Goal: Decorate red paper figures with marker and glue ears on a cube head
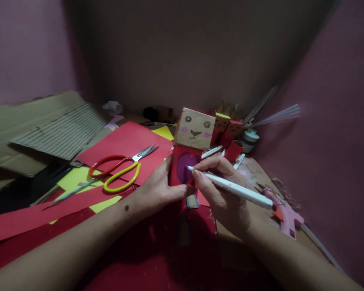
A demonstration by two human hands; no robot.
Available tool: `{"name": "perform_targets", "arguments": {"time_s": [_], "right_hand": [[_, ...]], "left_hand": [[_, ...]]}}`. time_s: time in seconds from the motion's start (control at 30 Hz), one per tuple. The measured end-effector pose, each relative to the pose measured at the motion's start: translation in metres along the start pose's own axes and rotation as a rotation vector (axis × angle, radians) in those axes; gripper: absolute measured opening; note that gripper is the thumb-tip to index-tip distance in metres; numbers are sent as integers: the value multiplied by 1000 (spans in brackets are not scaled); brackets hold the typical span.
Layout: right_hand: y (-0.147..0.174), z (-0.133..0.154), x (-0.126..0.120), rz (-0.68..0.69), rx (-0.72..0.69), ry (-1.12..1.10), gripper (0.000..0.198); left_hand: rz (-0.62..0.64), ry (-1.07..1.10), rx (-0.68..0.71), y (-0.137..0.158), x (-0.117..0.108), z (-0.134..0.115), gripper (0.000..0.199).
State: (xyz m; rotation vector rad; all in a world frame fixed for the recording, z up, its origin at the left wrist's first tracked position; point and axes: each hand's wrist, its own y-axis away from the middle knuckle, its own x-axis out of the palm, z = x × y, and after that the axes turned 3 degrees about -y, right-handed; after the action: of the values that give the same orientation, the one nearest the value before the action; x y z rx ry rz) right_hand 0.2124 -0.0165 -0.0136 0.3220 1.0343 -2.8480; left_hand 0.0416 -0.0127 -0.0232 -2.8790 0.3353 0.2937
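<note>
In the middle stands a cardboard animal figure (196,130) with a square tan face, drawn eyes, pink cheeks and a red body. A purple heart (183,167) is coloured on the body's front. My left hand (162,182) grips the red body from the left, its thumb across the lower front and its other fingers hidden behind. Between the thumb and fingers of my right hand (227,190) is a white marker (239,190), its purple tip at the heart.
Scissors (124,165) with red and yellow handles lie on red paper (151,137) at left, near corrugated cardboard (60,133). Several red figures (227,125) and a small jar (249,140) stand behind. A pink glue gun (288,218) lies at right.
</note>
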Motion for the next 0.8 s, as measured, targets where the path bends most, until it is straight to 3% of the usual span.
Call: {"name": "perform_targets", "arguments": {"time_s": [0.3,0.6,0.8], "right_hand": [[1,-5,0,-54,-2,-16,5],[0,1,-2,24,-21,14,6],[0,-4,0,-23,-20,-46,6]], "left_hand": [[-9,0,1,0,0,-1,52],[32,-3,11,-1,-1,-1,47],[11,-13,14,-1,-1,-1,49]]}}
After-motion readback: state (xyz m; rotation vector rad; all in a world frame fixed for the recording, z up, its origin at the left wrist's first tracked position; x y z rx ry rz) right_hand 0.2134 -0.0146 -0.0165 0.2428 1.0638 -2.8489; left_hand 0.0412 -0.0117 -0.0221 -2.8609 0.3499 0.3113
